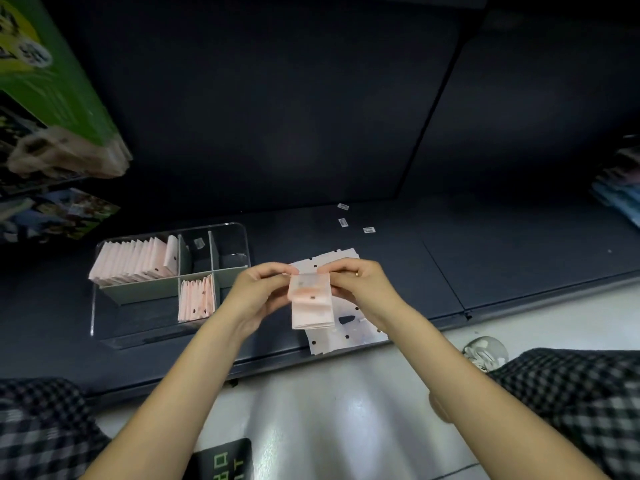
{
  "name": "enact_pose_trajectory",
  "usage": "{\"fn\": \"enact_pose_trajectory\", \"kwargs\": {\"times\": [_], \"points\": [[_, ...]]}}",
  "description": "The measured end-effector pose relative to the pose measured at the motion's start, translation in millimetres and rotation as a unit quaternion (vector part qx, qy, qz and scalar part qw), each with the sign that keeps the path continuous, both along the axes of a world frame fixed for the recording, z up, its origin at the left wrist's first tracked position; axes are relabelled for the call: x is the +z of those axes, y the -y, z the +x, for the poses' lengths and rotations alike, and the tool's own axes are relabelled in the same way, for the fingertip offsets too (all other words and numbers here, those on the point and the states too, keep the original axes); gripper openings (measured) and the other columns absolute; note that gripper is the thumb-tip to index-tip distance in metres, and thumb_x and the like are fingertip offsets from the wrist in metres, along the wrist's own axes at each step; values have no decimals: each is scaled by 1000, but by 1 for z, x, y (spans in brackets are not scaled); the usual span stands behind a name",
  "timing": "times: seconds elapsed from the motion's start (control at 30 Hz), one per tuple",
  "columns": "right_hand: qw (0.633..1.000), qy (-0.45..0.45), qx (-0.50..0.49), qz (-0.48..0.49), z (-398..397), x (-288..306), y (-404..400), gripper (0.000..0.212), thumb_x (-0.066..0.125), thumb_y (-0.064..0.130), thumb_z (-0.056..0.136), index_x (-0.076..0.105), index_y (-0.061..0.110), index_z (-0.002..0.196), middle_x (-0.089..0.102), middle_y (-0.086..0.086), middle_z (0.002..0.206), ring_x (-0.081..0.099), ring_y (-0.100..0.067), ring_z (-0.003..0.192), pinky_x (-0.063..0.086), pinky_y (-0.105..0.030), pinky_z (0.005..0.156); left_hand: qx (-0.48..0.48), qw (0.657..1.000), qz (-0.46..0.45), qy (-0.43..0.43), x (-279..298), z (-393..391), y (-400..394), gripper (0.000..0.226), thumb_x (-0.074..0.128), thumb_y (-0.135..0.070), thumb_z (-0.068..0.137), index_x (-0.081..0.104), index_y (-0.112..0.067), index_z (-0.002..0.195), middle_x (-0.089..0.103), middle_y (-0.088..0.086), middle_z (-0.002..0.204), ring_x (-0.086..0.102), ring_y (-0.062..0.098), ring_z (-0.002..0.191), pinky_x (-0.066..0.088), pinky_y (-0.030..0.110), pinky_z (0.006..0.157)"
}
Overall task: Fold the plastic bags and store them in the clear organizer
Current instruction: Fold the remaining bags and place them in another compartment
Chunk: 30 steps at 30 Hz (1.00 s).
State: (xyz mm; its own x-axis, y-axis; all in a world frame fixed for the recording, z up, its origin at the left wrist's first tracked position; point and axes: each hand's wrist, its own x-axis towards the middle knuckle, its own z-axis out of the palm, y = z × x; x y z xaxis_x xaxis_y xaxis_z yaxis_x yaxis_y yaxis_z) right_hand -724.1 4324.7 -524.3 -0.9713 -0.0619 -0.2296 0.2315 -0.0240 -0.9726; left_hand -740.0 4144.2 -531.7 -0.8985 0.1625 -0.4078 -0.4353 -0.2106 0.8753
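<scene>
1. Left hand (258, 292) and right hand (362, 289) pinch a half-folded pink bag (311, 301), raised for creasing.
2. It hangs right of the clear organizer (104, 327), above unfolded bags (346, 332).

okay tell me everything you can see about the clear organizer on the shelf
The clear organizer is a see-through plastic tray with rounded corners and grey-green dividers, lying flat on the dark shelf, left of the hands. Its big left compartment holds a row of folded pink bags standing on edge. A smaller front compartment holds a few more folded bags. The back compartments look nearly empty, apart from a small label. Neither hand touches it.
</scene>
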Motion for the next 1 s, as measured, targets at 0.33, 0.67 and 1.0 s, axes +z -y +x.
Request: {"fn": "enact_pose_trajectory", "kwargs": {"times": [0.33,0.67,1.0], "points": [[990,-102,0,94,1,1,6,30,55,-10,83,73,12,76,70,4,77,65,-4,73,53,-16,66,-4,998,-1,65,0,0,-4,23,62,-29,89,68,-7,89,72,7,75,70,16,65,54,24,54],[995,-47,1,91,-3,-8,16,34,45,-1,90,74,18,87,72,0,89,64,-12,82,55,-23,81,72,989,-116,-56,-8,5,-3,22,60,-10,90,68,-11,70,67,-4,62,60,3,52,47,15,48],[978,-84,-9,190,-9,-15,34,11,67,10,84,74,15,77,67,15,67,59,7,62,47,-11,66,24,977,-169,-129,-21,7,13,11,70,-6,81,71,-15,76,73,6,77,68,18,70,54,32,68]]}}
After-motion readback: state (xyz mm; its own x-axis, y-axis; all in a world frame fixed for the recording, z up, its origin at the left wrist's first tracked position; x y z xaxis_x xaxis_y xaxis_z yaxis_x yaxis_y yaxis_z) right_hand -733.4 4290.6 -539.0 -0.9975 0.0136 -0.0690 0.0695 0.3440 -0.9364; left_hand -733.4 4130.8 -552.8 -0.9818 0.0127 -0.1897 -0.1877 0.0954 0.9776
